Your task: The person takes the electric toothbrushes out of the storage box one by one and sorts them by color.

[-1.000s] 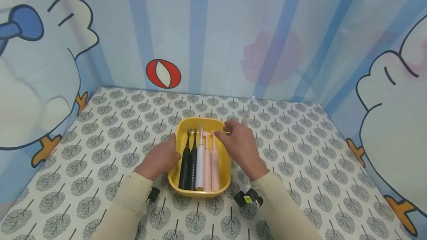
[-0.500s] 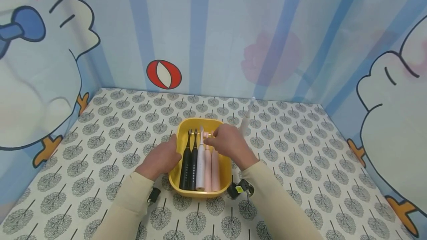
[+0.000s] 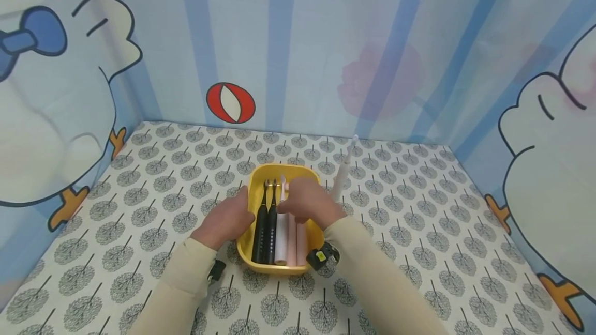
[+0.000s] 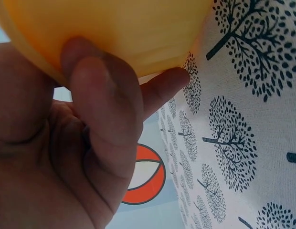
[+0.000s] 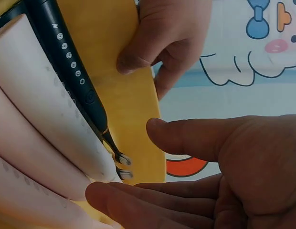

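Observation:
A yellow plastic bin (image 3: 274,270) holds several electric toothbrushes lying side by side. My left hand (image 3: 225,218) grips its left rim, thumb inside and fingers against the outer wall in the left wrist view. Above the toothbrushes hovers my right hand (image 3: 307,200), near the upper part of the white toothbrush (image 3: 281,244); the right wrist view has its thumb and fingers apart, nothing pinched between them. To the left of the white one lie two black toothbrushes (image 3: 270,237). Two pink toothbrushes (image 3: 292,247) lie to its right, their heads mostly hidden by my right hand.
Another white toothbrush (image 3: 342,174) lies on the table outside the bin, behind my right hand. A tree-patterned cloth (image 3: 410,221) covers the table. A printed curtain (image 3: 307,56) stands behind and at both sides.
My right hand has moved left and slightly toward me, from the bin's right rim to over the white toothbrush. The left hand keeps hold of the bin.

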The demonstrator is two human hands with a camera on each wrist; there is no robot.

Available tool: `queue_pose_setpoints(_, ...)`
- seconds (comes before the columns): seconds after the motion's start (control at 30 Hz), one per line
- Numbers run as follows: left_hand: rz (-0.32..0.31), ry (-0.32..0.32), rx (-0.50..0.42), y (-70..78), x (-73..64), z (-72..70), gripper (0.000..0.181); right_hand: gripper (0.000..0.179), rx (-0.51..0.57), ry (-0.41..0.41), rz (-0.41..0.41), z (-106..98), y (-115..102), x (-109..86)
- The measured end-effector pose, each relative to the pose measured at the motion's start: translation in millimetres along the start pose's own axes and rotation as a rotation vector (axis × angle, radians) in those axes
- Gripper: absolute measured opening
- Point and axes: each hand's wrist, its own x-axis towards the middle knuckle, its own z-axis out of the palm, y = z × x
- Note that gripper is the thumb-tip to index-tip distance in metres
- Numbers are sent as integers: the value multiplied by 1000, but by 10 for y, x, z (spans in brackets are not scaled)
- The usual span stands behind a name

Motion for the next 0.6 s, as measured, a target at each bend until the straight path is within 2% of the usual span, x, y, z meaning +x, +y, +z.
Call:
queue_pose_setpoints(0.37,27,13,-4,-17,8,-1,52,26,-40,-67,19,113,-77,66)
queue_pose_setpoints(0.6,12,8,0,-12,11,7,59,23,-136,-76,2,163,-104,83)
